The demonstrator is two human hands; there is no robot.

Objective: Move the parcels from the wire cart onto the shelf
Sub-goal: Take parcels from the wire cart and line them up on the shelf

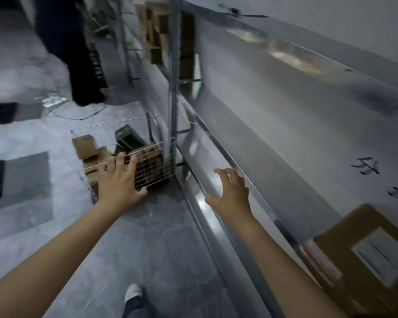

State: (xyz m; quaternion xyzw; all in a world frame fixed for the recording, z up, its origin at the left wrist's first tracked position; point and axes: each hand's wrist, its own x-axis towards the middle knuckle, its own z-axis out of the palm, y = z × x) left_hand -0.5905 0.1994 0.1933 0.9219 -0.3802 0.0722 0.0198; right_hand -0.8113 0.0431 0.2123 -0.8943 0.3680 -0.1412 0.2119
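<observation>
A wire cart (pixel 152 167) stands on the floor ahead, against the shelf post. Inside it lie several brown cardboard parcels (pixel 84 145) and a dark green box (pixel 129 138). My left hand (pixel 120 182) is stretched out with spread fingers in front of the cart's near wire side and holds nothing. To its right, my right hand (pixel 232 193) hovers with loosely curved fingers over the front rail of the metal shelf (pixel 285 125), empty too. One brown parcel with a white label (pixel 368 253) lies on the shelf at the lower right. The picture is blurred by motion.
Grey shelf boards run along the right side, with black writing at the far right (pixel 365 168). More cardboard boxes (pixel 156 35) sit on the far shelf bays. A person in dark trousers (pixel 78 65) stands in the aisle beyond the cart. My white shoe (pixel 133 292) shows below.
</observation>
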